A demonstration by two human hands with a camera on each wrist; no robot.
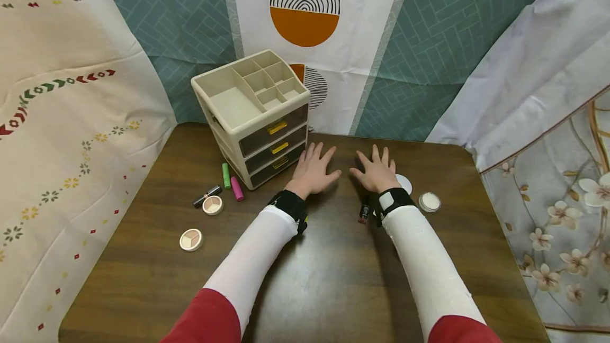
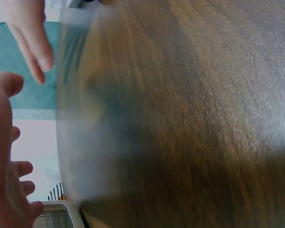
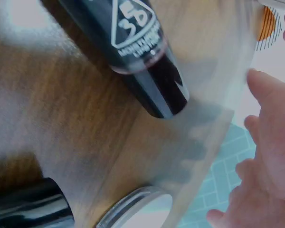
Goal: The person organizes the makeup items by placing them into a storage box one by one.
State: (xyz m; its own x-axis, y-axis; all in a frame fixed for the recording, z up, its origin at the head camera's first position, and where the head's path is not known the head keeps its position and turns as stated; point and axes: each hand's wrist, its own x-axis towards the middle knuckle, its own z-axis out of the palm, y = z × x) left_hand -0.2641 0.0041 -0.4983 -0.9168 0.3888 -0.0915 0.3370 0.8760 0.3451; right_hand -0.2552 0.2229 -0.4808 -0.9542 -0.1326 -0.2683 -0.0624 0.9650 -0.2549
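Observation:
My left hand [image 1: 312, 171], fingers spread, is over the wooden table beside a cream drawer organizer [image 1: 252, 115] with smoky drawer fronts and gold handles. Nothing is in its grasp; the left wrist view shows the fingers apart. Across a short gap, my right hand [image 1: 376, 171] also spreads its fingers with nothing held. Below the right wrist lies a black lipstick tube [image 1: 364, 211], its lettering visible on the same lipstick [image 3: 137, 28] in the right wrist view. A second black tube [image 3: 31, 206] shows there too. A white round item [image 1: 404, 183] is partly hidden by the right hand.
Right of the wrist sits a round white-topped container [image 1: 430, 202]. On the left lie a green tube [image 1: 226, 175], a pink tube [image 1: 236, 188], a black tube [image 1: 207, 196] and two round three-shade palettes, one nearer the organizer [image 1: 212, 205]. Curtains [image 1: 433, 68] border the table.

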